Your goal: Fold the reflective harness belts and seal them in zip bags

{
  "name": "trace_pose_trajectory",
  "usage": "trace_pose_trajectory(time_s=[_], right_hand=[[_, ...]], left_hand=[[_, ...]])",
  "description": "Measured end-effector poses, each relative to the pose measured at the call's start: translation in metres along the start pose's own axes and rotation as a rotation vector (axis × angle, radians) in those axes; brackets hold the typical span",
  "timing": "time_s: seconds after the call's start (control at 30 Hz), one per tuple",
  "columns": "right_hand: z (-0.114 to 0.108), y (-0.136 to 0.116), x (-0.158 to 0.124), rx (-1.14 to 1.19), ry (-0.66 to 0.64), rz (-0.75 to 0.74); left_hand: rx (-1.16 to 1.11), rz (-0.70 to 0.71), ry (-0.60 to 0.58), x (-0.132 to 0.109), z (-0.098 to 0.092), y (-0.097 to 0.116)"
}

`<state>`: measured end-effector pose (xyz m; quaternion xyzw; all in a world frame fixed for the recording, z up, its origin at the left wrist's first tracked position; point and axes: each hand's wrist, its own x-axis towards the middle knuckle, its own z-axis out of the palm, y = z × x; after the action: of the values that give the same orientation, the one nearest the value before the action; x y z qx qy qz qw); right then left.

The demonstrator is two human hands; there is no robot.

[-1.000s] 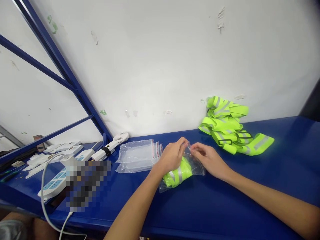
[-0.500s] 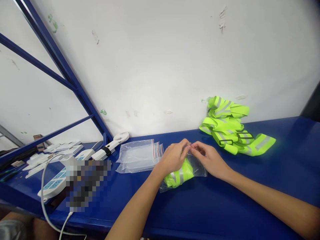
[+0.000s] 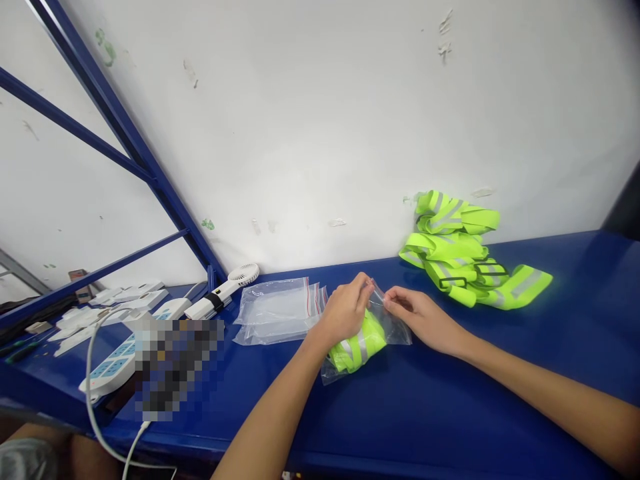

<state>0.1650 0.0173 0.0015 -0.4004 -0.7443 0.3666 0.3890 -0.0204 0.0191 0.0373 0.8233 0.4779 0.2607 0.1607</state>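
Clear bag (image 3: 399, 331) in a two-handed pinch, left hand (image 3: 346, 311) beside right hand (image 3: 423, 317)

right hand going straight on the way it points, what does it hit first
Beyond the clear bag it holds, the right hand would probably meet the left hand first, though depth is unclear.

Bench (image 3: 575, 327) open right of yellow-green straps (image 3: 450, 248); straps bar way from right hand (image 3: 426, 323) to wall (image 3: 320, 133); plastic bags (image 3: 275, 307), power strip (image 3: 116, 368) crowd left.
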Motion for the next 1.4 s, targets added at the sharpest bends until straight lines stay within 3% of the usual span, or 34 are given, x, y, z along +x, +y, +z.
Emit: trace_pose_trajectory(time_s=[0.37,0.77,1.4], right_hand=[[-0.013,-0.001,0.003,0.061,-0.191,0.061],[-0.021,0.0,0.002,-0.042,-0.196,0.037],[-0.014,-0.005,0.002,-0.185,-0.139,-0.05]], left_hand=[[-0.003,0.006,0.0,0.0,0.001,-0.003],[-0.012,-0.013,0.012,0.0,0.001,-0.003],[0.001,-0.01,0.017,0.0,0.001,-0.004]])
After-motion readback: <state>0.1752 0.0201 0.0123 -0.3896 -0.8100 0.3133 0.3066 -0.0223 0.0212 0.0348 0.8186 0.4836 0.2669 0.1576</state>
